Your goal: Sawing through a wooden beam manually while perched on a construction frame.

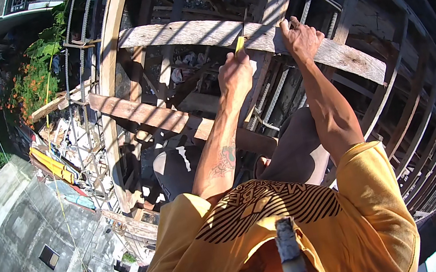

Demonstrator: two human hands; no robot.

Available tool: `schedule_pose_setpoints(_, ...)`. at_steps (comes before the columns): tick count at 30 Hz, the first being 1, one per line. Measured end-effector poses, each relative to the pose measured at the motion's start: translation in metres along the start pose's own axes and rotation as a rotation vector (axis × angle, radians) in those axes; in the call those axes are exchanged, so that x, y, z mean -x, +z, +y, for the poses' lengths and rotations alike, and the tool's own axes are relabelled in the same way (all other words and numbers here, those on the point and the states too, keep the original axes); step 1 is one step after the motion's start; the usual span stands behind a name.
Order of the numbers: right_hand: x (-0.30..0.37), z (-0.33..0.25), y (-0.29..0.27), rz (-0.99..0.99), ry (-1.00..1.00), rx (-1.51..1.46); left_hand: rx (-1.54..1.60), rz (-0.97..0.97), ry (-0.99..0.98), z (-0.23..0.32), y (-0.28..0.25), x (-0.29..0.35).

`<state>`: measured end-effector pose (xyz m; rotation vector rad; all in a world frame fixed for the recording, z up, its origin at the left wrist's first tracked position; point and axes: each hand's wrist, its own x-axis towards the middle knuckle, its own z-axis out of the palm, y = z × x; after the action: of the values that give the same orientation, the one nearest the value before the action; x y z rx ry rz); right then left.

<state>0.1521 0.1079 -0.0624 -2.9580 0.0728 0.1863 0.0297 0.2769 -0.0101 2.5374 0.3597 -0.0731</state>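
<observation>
My left hand (236,78) is closed around the yellow handle of a handsaw (240,44). Its thin dark blade shows nearly edge-on and crosses a long, weathered wooden board (177,32). To the right of the saw, my right hand (303,40) grips that board, with fingers bent over its far edge and the palm on top. The board lies crosswise in front of me, over other timbers, striped with shadow. How deep the blade sits in the wood I cannot tell.
A second plank (138,104) runs crosswise nearer me. An upright timber (107,79) and steel reinforcing bars (279,94) stand around, with gaps between the beams. Far below on the left are a grey concrete building (20,227) and rubble. A lit cigarette (291,256) shows at the lower middle.
</observation>
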Motion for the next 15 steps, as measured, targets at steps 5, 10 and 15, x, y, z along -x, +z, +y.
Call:
schedule_pose_setpoints(5,-0.004,0.028,0.002,-0.05,0.034,0.05,0.066,-0.078,-0.047,0.022,-0.02,0.041)
schedule_pose_setpoints(10,-0.006,0.047,0.001,0.039,0.059,0.057,0.102,-0.254,-0.394,0.043,-0.138,0.193)
schedule_pose_setpoints(15,-0.003,0.025,-0.002,-0.034,0.033,0.038,0.086,-0.128,-0.374,0.014,-0.031,0.084)
